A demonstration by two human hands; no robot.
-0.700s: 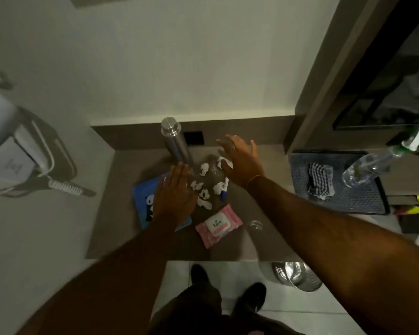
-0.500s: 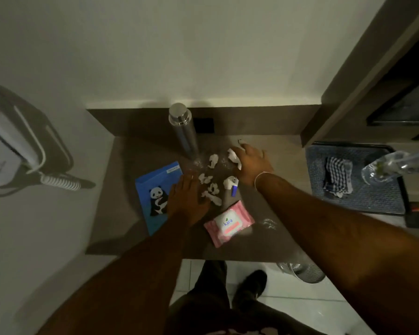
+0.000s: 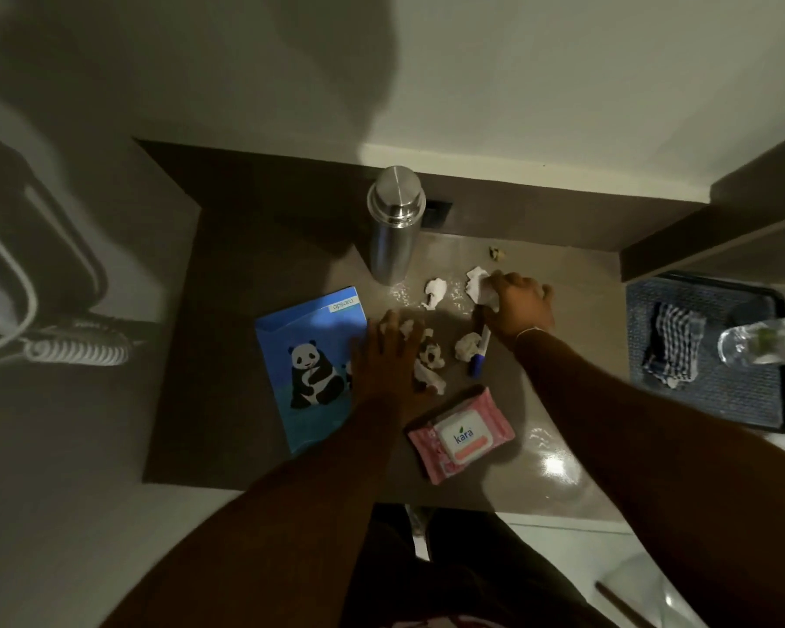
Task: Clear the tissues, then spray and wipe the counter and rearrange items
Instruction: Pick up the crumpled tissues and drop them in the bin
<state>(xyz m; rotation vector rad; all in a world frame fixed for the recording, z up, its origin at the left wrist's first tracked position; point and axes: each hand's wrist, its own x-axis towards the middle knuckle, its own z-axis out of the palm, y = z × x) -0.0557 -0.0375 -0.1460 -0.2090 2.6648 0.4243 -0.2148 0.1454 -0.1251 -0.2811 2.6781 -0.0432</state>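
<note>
Several crumpled white tissues (image 3: 435, 292) lie scattered on the brown counter (image 3: 254, 265) near its middle. My right hand (image 3: 520, 305) has its fingers closed on one white tissue (image 3: 479, 285) at the far right of the pile. My left hand (image 3: 384, 358) lies flat, fingers apart, over the tissues on the left side, touching one at its fingertips. A small tissue ball (image 3: 467, 345) rests against a blue-capped marker (image 3: 479, 353) between my hands.
A steel flask (image 3: 393, 224) stands behind the tissues. A blue panda notebook (image 3: 311, 364) lies left, a pink wipes pack (image 3: 462, 435) in front. A tray (image 3: 717, 401) at right holds a checked cloth (image 3: 671, 349); a clear spray bottle (image 3: 764, 339) overhangs it.
My right hand has dropped onto the counter and closed on the far right tissue. My left hand has slid forward onto the left tissues. The camera has moved closer.
</note>
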